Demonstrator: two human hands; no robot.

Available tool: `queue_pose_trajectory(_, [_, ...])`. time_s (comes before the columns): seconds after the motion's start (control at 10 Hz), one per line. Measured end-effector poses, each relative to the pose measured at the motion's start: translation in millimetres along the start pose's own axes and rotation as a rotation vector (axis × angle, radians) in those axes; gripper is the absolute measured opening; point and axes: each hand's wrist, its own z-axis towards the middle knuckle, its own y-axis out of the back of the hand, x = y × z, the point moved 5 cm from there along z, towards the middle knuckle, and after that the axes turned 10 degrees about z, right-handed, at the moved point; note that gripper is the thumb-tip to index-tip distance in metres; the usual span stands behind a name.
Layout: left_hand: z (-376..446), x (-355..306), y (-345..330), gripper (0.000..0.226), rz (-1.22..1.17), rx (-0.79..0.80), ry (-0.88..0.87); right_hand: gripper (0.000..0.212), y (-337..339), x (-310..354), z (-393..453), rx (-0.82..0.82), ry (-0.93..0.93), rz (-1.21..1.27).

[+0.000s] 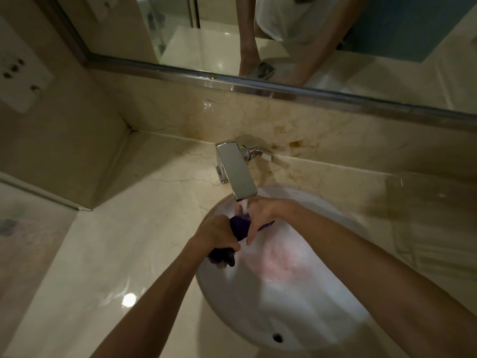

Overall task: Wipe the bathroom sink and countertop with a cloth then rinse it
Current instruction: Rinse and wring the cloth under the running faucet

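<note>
**Cloth under running tap, both hands on it**

Far left: white wall plate with dark sockets (19,73) on the beige wall. Below it, glossy cream marble countertop (108,254) with thin dark veins and a bright light reflection near the front.

Left hand (215,235) is fisted around the twisted dark purple cloth (240,226); a bunched dark end sticks out below the fist, over the basin's left rim. Cloth sits inside the white oval ceramic sink (284,293), up at the back under the spout.

Square chrome faucet (236,171) is mounted on the counter behind the basin, water stream running from its tip onto the cloth and fingers.

Right hand (260,215) grips the cloth's upper end directly under the stream, fingers curled round it, a purple edge showing past the palm.

Overflow hole (277,337) is at the near wall of the basin.

Top: chrome-framed mirror (258,85) reflecting both forearms. Right counter area is dark and blurred.
</note>
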Motion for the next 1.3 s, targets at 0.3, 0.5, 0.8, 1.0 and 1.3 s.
queue_pose_trajectory(0.3, [1.8, 12.9, -4.6, 0.054, -0.188, -0.020, 0.030, 0.042, 8.3, -1.6, 14.3, 0.024, -0.152, 0.016])
queue_pose_trajectory(0.5, [8.0, 16.4, -5.4, 0.045, -0.386, -0.002, 0.057, 0.059, 6.3, 7.0, 17.7, 0.013, -0.047, -0.058])
queue_pose_trajectory(0.8, [23.2, 2.0, 8.8, 0.051, -0.336, -0.044, -0.082, 0.053, 22.2, 3.3, -5.2, -0.076, 0.026, 0.104])
queue_pose_trajectory(1.0, [30.0, -24.9, 23.9, 0.055, -0.131, -0.182, -0.223, 0.076, 31.8, -28.5, -44.0, -0.287, 0.105, 0.353])
queue_pose_trajectory(1.3, [31.2, -32.8, 25.6, 0.062, 0.155, -0.258, -0.304, 0.054, -0.3, -63.1, -78.2, -0.264, 0.079, 0.804])
